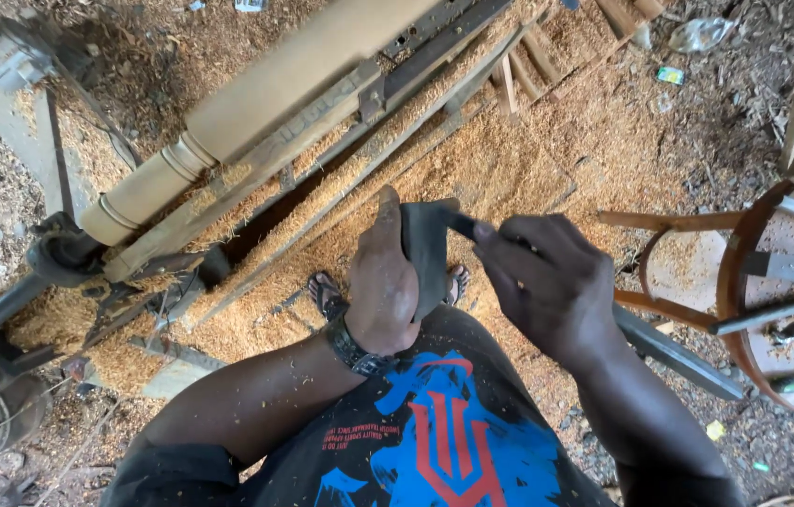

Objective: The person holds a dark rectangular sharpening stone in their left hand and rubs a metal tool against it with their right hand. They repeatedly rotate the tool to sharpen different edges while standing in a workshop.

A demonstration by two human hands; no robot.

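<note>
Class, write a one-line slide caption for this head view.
Beside a lathe deep in shavings, the left hand holds a dark block while the right hand presses a chisel against it.

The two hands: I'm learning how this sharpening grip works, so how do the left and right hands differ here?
The left hand wraps around a flat dark block, thumb stretched upward along its edge; the right hand grips a long metal tool, with its tip laid on the block. The left wears a wristwatch; the right wrist is bare. Both are closed in front of the chest.

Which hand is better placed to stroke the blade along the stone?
Probably the right hand: it grips the long chisel, whose tip meets the dark stone. The left hand only holds the stone.
</note>
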